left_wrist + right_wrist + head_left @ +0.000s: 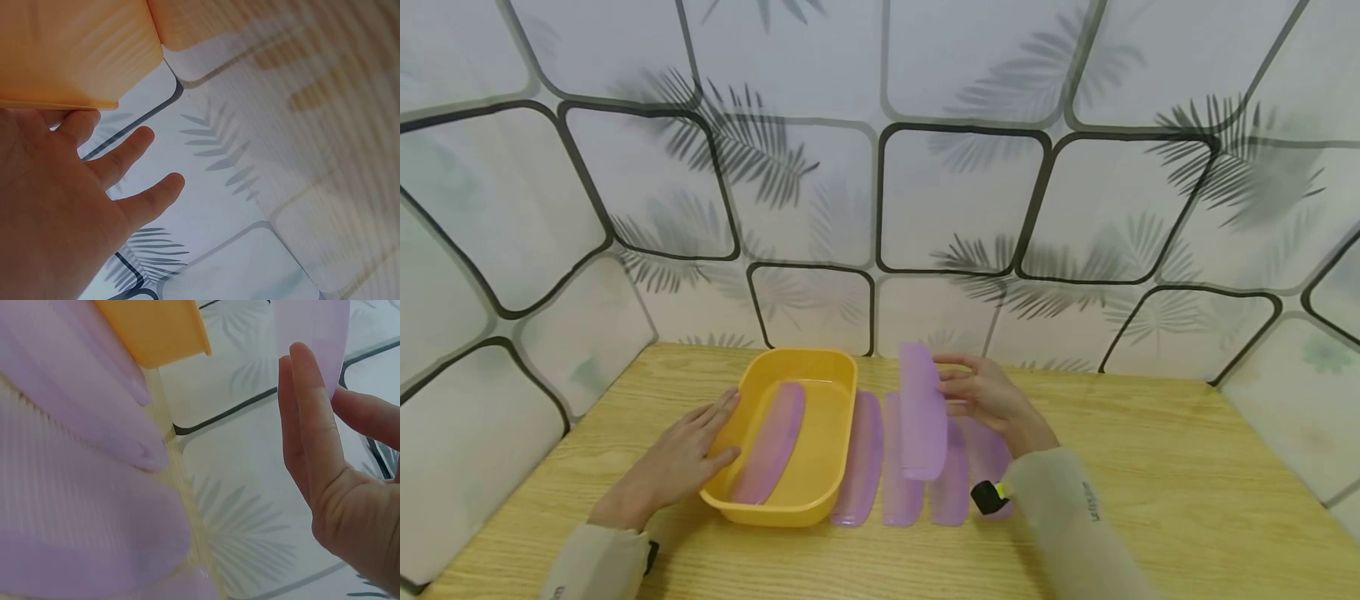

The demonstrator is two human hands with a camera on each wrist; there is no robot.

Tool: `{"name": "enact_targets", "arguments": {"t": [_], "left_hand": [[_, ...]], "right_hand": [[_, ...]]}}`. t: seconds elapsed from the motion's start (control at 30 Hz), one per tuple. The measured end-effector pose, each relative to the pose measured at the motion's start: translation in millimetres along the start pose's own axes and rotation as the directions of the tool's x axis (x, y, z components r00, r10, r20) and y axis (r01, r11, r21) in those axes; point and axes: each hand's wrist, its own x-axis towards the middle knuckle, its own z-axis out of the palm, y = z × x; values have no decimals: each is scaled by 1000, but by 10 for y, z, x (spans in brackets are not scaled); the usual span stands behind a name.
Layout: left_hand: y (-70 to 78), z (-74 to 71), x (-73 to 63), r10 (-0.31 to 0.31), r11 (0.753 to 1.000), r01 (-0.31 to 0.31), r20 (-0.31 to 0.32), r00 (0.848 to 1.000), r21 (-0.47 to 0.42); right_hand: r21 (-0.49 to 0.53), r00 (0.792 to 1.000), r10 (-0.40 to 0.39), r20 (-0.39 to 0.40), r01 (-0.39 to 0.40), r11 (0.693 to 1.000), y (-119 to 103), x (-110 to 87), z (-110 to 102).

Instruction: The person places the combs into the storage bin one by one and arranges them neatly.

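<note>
A purple translucent comb (922, 412) is raised above the table in my right hand (988, 396), pinched between thumb and fingers along its edge. In the right wrist view the held comb (312, 328) shows at the top, with the fingers on one side and the thumb on the other. My left hand (681, 458) rests with its fingers extended along the left rim of a yellow tray (838, 492). Inside that tray one purple comb (771, 446) lies at a slant. The left wrist view shows the fingertips at the tray's rim (62, 105).
Several more purple combs (859, 462) lie side by side on the wooden table (1157, 492), right of the tray. Their fine teeth (56, 462) show in the right wrist view. A patterned wall covering (962, 200) closes off the back and sides.
</note>
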Motion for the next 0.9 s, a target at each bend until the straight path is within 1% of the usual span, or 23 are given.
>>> {"name": "enact_targets", "arguments": {"t": [0.13, 0.23, 0.4, 0.63, 0.8, 0.9], "left_hand": [[7, -1, -4, 6, 1000, -6, -10, 1000, -1], [8, -5, -2, -3, 1000, 3, -4, 1000, -6], [13, -12, 3, -16, 1000, 17, 7, 1000, -4], [26, -12, 1, -27, 1000, 27, 14, 1000, -4], [22, -12, -1, -22, 1000, 22, 14, 1000, -10], [19, -8, 0, -14, 1000, 14, 9, 1000, -9]], "right_hand": [[32, 1000, -9, 19, 9, 999, 13, 48, 85], [55, 1000, -18, 23, 17, 998, 27, 78, 144], [78, 1000, -11, -3, 11, 997, 51, 115, 226], [60, 1000, 3, -10, -3, 998, 60, 148, 315], [43, 1000, 6, 12, -7, 999, 67, 193, 383], [46, 1000, 11, 7, -11, 999, 76, 219, 430]]}}
